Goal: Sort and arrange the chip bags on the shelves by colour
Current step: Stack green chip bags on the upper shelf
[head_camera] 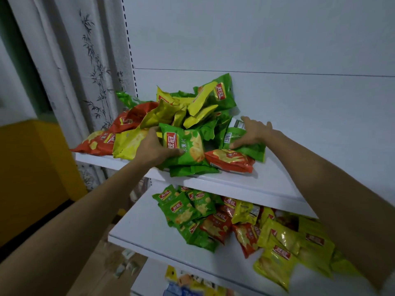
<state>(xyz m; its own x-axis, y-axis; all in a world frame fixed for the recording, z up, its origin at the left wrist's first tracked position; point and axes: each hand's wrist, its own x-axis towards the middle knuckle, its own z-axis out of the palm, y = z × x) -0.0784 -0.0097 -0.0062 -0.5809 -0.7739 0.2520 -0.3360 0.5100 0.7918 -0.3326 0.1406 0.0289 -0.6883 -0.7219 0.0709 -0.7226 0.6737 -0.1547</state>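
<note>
A mixed heap of green, yellow and red chip bags lies on the upper shelf point(245, 184). My left hand point(152, 146) grips a green bag point(188, 146) at the heap's front, thumb over its left edge. My right hand point(252, 133) rests on another green bag point(241, 142) lying back-side up, fingers curled on it. A red bag point(229, 160) lies between them at the shelf front. On the lower shelf point(149, 233), green bags point(183, 210) sit left, red bags point(218, 226) in the middle, yellow bags point(284, 248) right.
The white back panel point(277, 39) rises behind the shelves. A patterned curtain point(92, 67) hangs at the left, with a yellow box point(36, 167) below it. A still lower shelf holds other packets point(188, 283). The upper shelf's right part is bare.
</note>
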